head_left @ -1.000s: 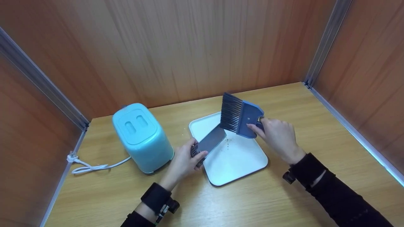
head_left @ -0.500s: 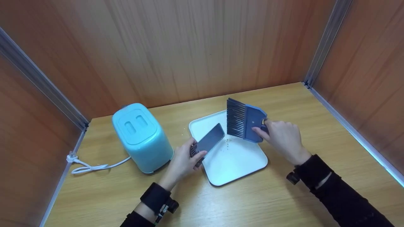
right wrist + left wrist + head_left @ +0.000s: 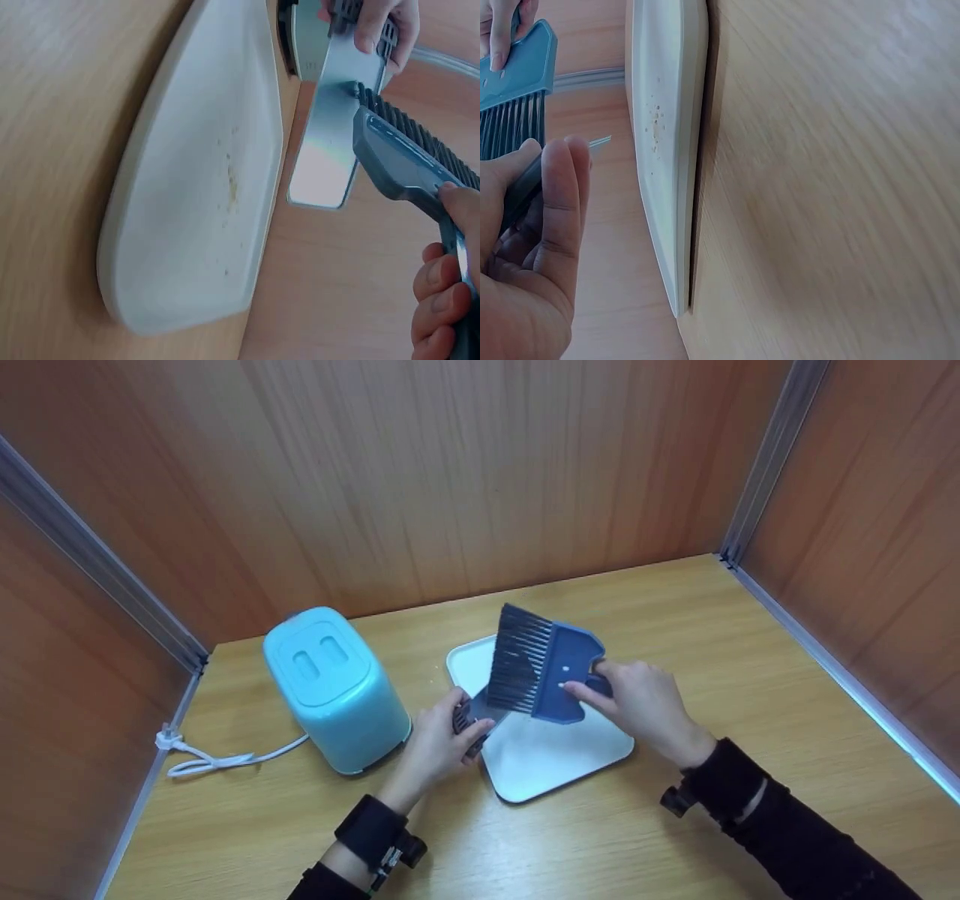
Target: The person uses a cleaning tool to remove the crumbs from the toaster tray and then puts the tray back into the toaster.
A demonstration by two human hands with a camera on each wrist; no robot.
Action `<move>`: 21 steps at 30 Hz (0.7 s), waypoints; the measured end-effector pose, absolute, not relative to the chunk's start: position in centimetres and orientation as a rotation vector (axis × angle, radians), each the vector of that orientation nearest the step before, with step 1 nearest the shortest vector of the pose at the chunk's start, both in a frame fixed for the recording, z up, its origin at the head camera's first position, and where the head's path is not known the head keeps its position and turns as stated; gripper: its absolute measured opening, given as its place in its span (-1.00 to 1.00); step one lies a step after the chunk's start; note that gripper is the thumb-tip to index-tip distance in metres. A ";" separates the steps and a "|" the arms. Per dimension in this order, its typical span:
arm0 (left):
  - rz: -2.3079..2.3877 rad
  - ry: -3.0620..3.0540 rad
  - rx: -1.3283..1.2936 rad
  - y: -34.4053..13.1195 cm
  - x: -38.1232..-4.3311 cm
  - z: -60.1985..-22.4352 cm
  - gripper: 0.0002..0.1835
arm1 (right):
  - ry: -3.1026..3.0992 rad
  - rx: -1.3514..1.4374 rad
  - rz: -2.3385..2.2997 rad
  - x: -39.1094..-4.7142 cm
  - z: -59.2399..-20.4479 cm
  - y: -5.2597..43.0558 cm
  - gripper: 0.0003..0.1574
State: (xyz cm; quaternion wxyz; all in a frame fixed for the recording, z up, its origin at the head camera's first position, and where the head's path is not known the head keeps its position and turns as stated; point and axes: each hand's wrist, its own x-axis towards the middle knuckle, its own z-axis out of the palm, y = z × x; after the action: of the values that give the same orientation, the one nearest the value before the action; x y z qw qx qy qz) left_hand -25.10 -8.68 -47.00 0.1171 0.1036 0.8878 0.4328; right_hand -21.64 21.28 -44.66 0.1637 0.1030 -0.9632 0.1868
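Note:
My left hand (image 3: 436, 737) pinches the slotted dark end of a crumb tray (image 3: 324, 135), a flat, shiny metal plate held raised above a white tray (image 3: 559, 757). With my right hand (image 3: 651, 703) I grip the handle of a blue hand brush (image 3: 568, 671) with long dark bristles. In the right wrist view the bristle tips meet the crumb tray's face close to the left fingers. From the head view, the brush hides most of that plate. Small brown crumbs (image 3: 232, 182) lie scattered on the white tray below.
A light blue toaster (image 3: 341, 694) with a closed lid stands left of the white tray. Its white cord (image 3: 217, 761) lies bundled at the left edge. Wooden panels (image 3: 450, 480) enclose the table (image 3: 600, 847) at the back and both sides.
My right hand first drew the brush slightly right and down, away from the crumb tray, then swung it left over the plate. The left hand has stayed nearly still.

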 end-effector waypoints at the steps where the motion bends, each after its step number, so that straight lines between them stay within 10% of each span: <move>1: 1.266 2.600 0.309 -8.7 -25.1 -47.0 -0.68 | -2.753 0.307 0.540 -21.6 -44.8 20.9 -0.34; 21: 1.286 2.571 0.304 -8.8 -24.8 -47.0 -0.58 | -2.764 0.231 0.329 -22.3 -46.3 22.1 -0.33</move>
State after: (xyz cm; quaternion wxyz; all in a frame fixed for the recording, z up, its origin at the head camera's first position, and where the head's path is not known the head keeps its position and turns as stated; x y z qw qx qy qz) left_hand -24.76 -8.82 -46.99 0.1250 0.1044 0.8823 0.4415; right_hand -22.33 22.08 -46.28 0.1734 0.0815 -0.9746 0.1158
